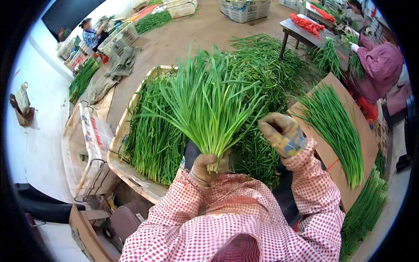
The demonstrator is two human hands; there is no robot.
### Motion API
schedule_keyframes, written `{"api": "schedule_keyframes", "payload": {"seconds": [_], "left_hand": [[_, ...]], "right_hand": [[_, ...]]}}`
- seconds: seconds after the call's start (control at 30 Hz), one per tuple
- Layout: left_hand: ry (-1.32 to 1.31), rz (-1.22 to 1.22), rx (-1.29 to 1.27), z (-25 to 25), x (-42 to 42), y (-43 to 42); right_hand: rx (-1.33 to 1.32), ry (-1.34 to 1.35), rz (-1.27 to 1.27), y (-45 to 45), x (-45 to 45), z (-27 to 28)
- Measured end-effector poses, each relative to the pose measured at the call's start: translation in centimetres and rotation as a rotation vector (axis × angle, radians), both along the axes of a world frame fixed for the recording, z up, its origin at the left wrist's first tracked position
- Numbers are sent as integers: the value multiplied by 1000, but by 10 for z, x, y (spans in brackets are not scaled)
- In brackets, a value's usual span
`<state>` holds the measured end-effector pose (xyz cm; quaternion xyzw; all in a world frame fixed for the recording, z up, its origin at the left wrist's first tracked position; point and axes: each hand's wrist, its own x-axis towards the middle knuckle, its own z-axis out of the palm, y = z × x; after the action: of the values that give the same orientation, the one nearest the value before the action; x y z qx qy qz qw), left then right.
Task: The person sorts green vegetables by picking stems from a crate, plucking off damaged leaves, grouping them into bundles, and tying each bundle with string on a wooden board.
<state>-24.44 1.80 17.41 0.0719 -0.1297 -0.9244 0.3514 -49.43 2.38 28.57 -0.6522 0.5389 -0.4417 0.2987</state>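
Fan-shaped bunch of long, flat green leaves with pale stem bases (209,113) is positioned upright in front of the torso, above and beside the cream plastic crate (135,182) filled with similar greens. The left hand (204,169) (in a soiled tan glove) is closed around the stem bases. The right hand (283,134), likewise gloved, is raised apart from the bunch, fingers curled toward the thumb; whether it grips anything cannot be told. Near it, slender green stalks (338,135) lie on a brown cardboard sheet (366,135).
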Motion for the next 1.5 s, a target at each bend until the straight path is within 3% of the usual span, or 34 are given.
{"api": "schedule_keyframes", "payload": {"seconds": [0.07, 0.13, 0.27, 0.4, 0.47, 0.67, 0.73, 0.83, 0.87, 0.93, 1.1, 1.2, 1.33, 1.4, 1.5], "left_hand": [[-78, 50, -18, 3, -5, 8], [3, -46, -48, -7, -4, 10], [-128, -46, -88, 5, -5, 17], [-190, -43, -183, 9, -9, 18], [-296, 9, -198, 17, -11, 20], [-332, 41, -263, 16, -14, 16], [-326, 46, -306, 24, -14, 13], [-372, -47, -277, 41, -15, 6], [-369, -42, -277, 47, -19, 6], [-504, 127, -204, 56, -27, 5], [-522, 248, -207, 55, -33, -12], [-574, 293, -207, 52, -31, -17], [-674, 346, -196, 51, -31, -18], [-726, 321, -231, 50, -31, -19], [-679, 308, -244, 52, -33, -17]], "right_hand": [[-174, 56, 55, -11, 17, 11], [-180, 48, 37, -19, 30, 13], [88, 206, 14, -28, 25, 37], [143, 306, 111, -37, 11, 42], [126, 301, 155, -43, 2, 39], [532, 66, 349, -44, -2, 61], [534, 92, 351, -45, -5, 56], [128, 222, 211, -45, -5, 43], [126, 225, 215, -44, -6, 44], [-56, 478, 66, -44, -8, 46], [-385, 319, -43, -12, -8, 20], [-278, -49, -12, 8, -2, -20], [-167, -9, 34, 26, 11, -32], [-296, -27, -75, 23, 15, -38], [-310, -273, -45, 9, 18, -53]]}}
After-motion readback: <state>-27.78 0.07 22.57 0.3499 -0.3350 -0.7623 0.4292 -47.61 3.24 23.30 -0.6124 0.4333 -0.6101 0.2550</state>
